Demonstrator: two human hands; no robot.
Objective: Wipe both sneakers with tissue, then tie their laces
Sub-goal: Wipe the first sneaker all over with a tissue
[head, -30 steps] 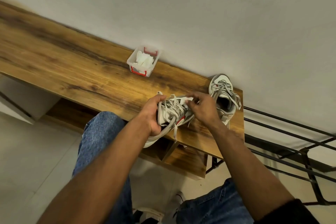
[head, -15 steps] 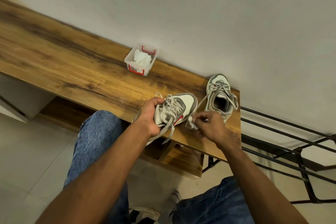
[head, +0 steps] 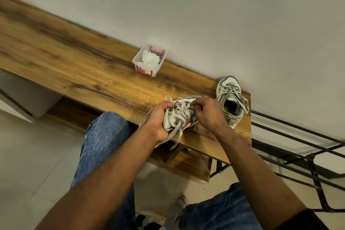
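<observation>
The near sneaker (head: 177,117), grey and white with a red mark on its side, is lying tilted over the front edge of the wooden shelf (head: 89,73), its loose laces (head: 179,110) spilling across the upper and one end hanging down past the edge. The left hand (head: 158,119) is gripping this sneaker at the heel end, fingers curled round it. The right hand (head: 209,112) is working at the toe end, fingertips pinching something small and white against the shoe; whether that is tissue or a lace cannot be told. The second sneaker (head: 230,101) is standing just beside the right hand, at the shelf's right end against the wall (head: 205,15), opening upward, laces untied. A clear tub with red clips (head: 149,60), holding white tissues (head: 150,59), is sitting farther left along the wall, well apart from both shoes. Denim-clad knees are showing below, over a pale tiled floor (head: 28,155). A black metal rack (head: 298,147) is extending to the right of the shelf.
</observation>
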